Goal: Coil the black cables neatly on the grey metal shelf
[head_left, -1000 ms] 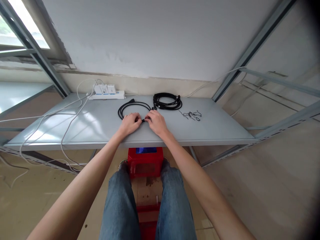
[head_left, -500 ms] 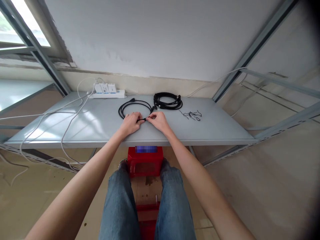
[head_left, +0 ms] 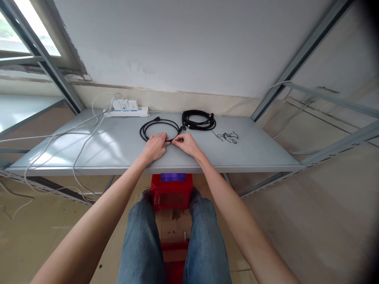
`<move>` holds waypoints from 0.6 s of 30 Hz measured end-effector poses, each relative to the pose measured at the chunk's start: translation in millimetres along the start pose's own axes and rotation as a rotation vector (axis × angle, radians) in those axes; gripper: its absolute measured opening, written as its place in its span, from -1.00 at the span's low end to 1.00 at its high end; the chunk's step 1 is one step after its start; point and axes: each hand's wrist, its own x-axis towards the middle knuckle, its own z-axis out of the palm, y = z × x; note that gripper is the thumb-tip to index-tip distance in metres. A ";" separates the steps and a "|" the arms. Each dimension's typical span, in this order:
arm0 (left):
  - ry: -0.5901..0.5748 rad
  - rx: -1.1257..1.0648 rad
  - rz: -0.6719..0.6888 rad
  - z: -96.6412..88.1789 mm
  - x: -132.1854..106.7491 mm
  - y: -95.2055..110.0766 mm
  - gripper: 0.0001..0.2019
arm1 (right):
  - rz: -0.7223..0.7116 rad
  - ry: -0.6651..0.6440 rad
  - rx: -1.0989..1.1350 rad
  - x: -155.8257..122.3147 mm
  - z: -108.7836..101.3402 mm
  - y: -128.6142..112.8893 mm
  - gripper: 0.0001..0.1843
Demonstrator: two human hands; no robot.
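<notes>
A thin black cable (head_left: pixel 142 129) with a plug at its far side lies in a loose round coil on the grey shelf. At its near side my left hand (head_left: pixel 155 146) presses down, fingers closed on the cable. Just right of it, my right hand (head_left: pixel 187 144) makes a pinch with thumb and forefinger, the fingertips close to the left thumb. A small dark bit shows between the two hands, too small to name. Several short black twist ties (head_left: pixel 227 137) lie loose to the right. A thicker coil of black cable (head_left: pixel 199 127) rests behind my right hand.
A white power strip (head_left: pixel 127 113) with several white adapters (head_left: pixel 124 104) stands against the wall. White cords (head_left: pixel 84 142) run over the shelf (head_left: pixel 254 154) on the left and hang off its front edge. Metal posts frame both sides. A red plastic stool (head_left: pixel 172 193) is below.
My right hand has shifted very slightly left, its fingertips closer to my left thumb. The coils and ties lie as before.
</notes>
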 end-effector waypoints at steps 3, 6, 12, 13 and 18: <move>-0.003 0.017 0.002 0.2 0.1 0.1 -0.83 | -0.019 -0.019 -0.057 0.0 -0.9 0.9 -0.84; -0.002 0.022 -0.002 0.9 0.5 -0.6 -0.84 | -0.017 -0.024 -0.097 -0.1 0.3 0.9 -0.86; -0.007 0.005 -0.033 1.7 1.4 -2.0 -0.84 | -0.089 0.000 -0.238 -6.9 3.4 -8.3 -0.85; -0.008 0.008 -0.034 1.8 1.5 -2.1 -0.83 | -0.127 0.014 -0.274 -8.7 3.6 -10.3 -0.85; 0.006 0.017 -0.018 3.0 1.9 -3.3 -0.85 | -0.279 0.028 -0.405 -13.6 4.9 -15.2 -0.81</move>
